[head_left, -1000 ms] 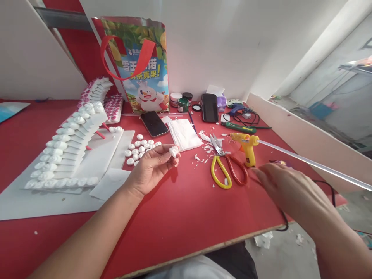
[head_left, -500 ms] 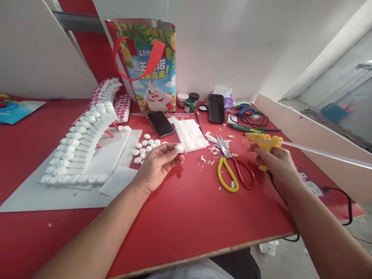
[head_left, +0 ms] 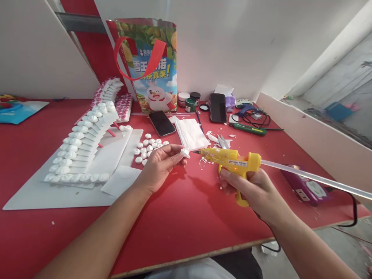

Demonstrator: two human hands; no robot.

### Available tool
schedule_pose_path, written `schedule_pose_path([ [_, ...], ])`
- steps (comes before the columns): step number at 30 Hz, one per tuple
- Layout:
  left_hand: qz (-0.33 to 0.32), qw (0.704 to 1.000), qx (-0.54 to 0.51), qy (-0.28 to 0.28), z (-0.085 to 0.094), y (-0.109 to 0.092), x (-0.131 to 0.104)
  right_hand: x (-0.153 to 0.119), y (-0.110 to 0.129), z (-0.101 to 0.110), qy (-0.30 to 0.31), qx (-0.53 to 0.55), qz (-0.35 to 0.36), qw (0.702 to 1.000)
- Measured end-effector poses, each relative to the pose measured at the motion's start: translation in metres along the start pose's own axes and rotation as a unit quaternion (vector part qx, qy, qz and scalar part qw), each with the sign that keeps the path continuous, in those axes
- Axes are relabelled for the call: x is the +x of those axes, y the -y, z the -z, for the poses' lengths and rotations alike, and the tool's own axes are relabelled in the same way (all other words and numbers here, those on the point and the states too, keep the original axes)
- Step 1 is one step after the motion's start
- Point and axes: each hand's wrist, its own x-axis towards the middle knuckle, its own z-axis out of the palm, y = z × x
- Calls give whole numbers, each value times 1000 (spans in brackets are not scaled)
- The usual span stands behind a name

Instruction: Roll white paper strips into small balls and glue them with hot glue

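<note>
The red table point(head_left: 174, 228) carries all your work, its near edge running just in front of your lap. Towards its left edge stands the white stepped model point(head_left: 80, 157), its outer rim lined with white rosettes. Near the far edge, left of the middle, is the printed bag point(head_left: 155, 77).

Over the right half of the table, your right hand point(head_left: 255, 190) is wrapped round the handle of the yellow glue gun point(head_left: 226, 159); your trigger finger is too hidden to judge. A long clear glue stick point(head_left: 308, 178) juts from its back towards the right edge. Your left hand point(head_left: 162, 164) pinches one small piece between thumb and fingertips. To do this well, I'd hold the gun level, brace your left wrist and squeeze lightly: too much glue could swamp so small a thing, and your fingertips sit close to what may be a hot nozzle point(head_left: 197, 152). Mind the scissors point(head_left: 223, 142) half hidden behind the gun.

Left of your fingers, loose rosettes point(head_left: 144, 150) lie in a cluster on the table. The white piece point(head_left: 185, 153) in your pinch is above the middle of the table, just beside the nozzle with seemingly a sliver of gap. It looks matt, crumpled and roughly round, with an uneven edge; its underside is hard to make out.
</note>
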Motion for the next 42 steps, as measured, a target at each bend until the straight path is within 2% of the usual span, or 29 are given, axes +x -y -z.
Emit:
schedule_pose_path([
  [12, -1, 1000, 12, 13, 0, 0, 0, 6, 5, -10, 10, -61, 9, 998],
  [28, 5, 1000, 1, 9, -1, -1, -2, 3, -1, -7, 17, -117, -4, 993],
  [35, 4, 1000, 8, 15, -1, -2, -2, 5, 1, -8, 14, -115, 4, 993],
  [42, -8, 999, -30, -7, 0, -1, -1, 2, -3, -3, -5, -93, 0, 996],
])
